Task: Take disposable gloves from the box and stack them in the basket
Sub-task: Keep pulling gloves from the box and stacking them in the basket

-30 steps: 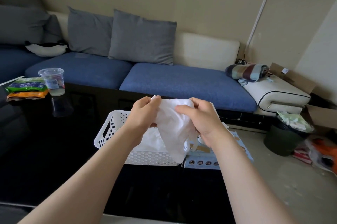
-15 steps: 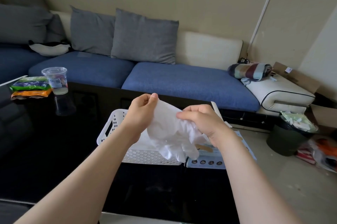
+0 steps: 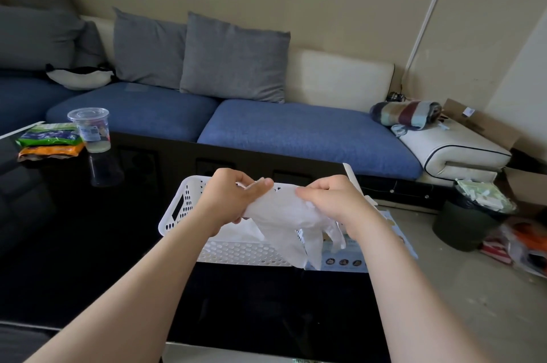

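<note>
Left hand (image 3: 233, 200) and right hand (image 3: 334, 203) each pinch one thin glove (image 3: 284, 223) stretched above the basket (image 3: 183, 208); its limp fingers overhang the near rim and may spill outside.

basket (image 3: 236, 253) on table (image 3: 88, 244), far right part; box (image 3: 346, 260) just beside it at right edge. cup (image 3: 90, 130), snack packets (image 3: 48, 142) at far left corner. sofa (image 3: 296, 132) behind table.

Dim, soft room light; glossy black table (image 3: 88, 244) reflections; wide-angle bowing at edges.
</note>
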Motion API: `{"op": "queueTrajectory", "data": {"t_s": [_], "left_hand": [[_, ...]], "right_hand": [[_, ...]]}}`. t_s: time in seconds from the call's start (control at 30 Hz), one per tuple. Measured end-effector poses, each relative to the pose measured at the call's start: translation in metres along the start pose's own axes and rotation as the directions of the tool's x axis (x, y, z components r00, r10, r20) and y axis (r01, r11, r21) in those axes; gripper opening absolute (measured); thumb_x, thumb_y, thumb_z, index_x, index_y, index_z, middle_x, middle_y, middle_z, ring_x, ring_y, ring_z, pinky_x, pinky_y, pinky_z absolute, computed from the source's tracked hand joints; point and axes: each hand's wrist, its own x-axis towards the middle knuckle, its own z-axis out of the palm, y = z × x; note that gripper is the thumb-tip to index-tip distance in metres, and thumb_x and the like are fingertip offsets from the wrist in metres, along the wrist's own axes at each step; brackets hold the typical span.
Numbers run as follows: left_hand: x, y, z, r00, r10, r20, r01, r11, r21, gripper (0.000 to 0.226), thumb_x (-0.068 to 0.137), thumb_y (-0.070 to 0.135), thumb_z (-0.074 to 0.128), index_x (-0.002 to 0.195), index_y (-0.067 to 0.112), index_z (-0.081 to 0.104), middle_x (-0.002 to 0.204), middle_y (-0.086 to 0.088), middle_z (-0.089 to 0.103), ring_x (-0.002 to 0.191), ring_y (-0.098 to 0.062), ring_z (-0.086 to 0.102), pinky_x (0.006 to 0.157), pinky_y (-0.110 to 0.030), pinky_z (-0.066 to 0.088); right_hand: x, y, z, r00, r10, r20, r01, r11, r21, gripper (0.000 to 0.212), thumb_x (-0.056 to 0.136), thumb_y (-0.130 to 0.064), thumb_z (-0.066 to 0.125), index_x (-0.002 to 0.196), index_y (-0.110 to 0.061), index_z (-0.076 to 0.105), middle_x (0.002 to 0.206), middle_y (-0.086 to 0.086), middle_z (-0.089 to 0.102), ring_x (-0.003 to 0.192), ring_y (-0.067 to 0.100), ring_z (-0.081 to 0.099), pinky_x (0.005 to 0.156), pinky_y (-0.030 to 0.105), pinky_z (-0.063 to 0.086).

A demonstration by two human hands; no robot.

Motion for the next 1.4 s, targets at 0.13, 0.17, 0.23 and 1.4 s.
{"op": "queueTrajectory", "data": {"t_s": [0.13, 0.17, 0.23, 1.4], "left_hand": [[0.007, -0.012, -0.001, 1.0, -0.029, -0.009, 0.029, 0.999, 0.024, 0.036, 0.092, 0.048, 0.076, 0.099, 0.015, 0.067, 0.086, -0.011, 0.074, 0.052, -0.017, 0.063, 0.045, -0.026, 0.047], [0.01, -0.015, -0.002, 0.999, -0.03, -0.025, 0.031, 0.998, 0.05, 0.032, 0.095, 0.047, 0.073, 0.102, 0.016, 0.065, 0.088, -0.01, 0.074, 0.053, -0.017, 0.065, 0.044, -0.026, 0.047], [0.014, -0.021, -0.004, 0.998, -0.011, -0.054, 0.019, 0.989, 0.147, 0.028, 0.101, 0.045, 0.065, 0.104, 0.017, 0.062, 0.091, -0.009, 0.072, 0.054, -0.018, 0.067, 0.043, -0.026, 0.046], [0.028, -0.053, -0.021, 0.989, -0.129, 0.066, -0.025, 0.297, 0.954, 0.022, 0.09, -0.003, 0.06, 0.098, 0.015, 0.051, 0.142, -0.014, 0.03, 0.117, -0.031, 0.041, 0.082, -0.036, 0.042]], "right_hand": [[0.009, 0.009, 0.014, 0.957, -0.214, -0.194, 0.164, 0.955, -0.246, 0.01, 0.098, -0.03, 0.074, 0.091, -0.028, 0.08, 0.089, -0.011, 0.074, 0.087, 0.009, 0.068, 0.067, 0.027, 0.049], [0.012, 0.008, 0.02, 0.943, -0.248, -0.221, 0.175, 0.936, -0.305, 0.009, 0.099, -0.029, 0.072, 0.092, -0.03, 0.078, 0.089, -0.011, 0.073, 0.085, 0.009, 0.067, 0.066, 0.027, 0.049], [0.015, 0.007, 0.031, 0.924, -0.308, -0.225, 0.194, 0.887, -0.418, 0.01, 0.102, -0.03, 0.069, 0.094, -0.031, 0.074, 0.087, -0.011, 0.068, 0.08, 0.01, 0.064, 0.061, 0.027, 0.047], [0.067, 0.006, 0.108, 0.869, -0.433, 0.24, 0.444, 0.469, -0.764, 0.03, 0.097, -0.002, 0.067, 0.116, -0.023, 0.078, 0.119, 0.001, 0.065, 0.108, 0.024, 0.063, 0.089, 0.037, 0.056]]}}
